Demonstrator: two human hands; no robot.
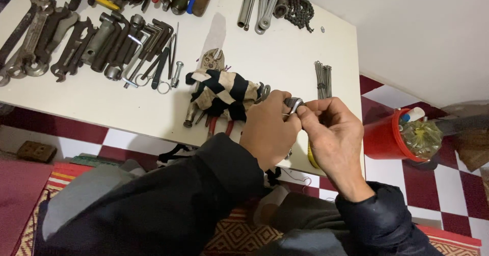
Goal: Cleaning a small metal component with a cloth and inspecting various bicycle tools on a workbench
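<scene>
While both hands' fingers (305,114) pinch small metal part (294,103), table edge (153,133) just beneath

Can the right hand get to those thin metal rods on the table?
Probably yes. The rods lie bare on the table just beyond the right hand, with nothing between them. But its fingers are pinching a small metal part together with the left hand.

Hands: two, left hand (267,128) and right hand (333,136), at 6 o'clock
Red bucket (383,139): one, 3 o'clock
Checked cloth (221,94): one, centre
Spoke bundle (323,80): one
Chain (299,11): one, 12 o'clock
</scene>
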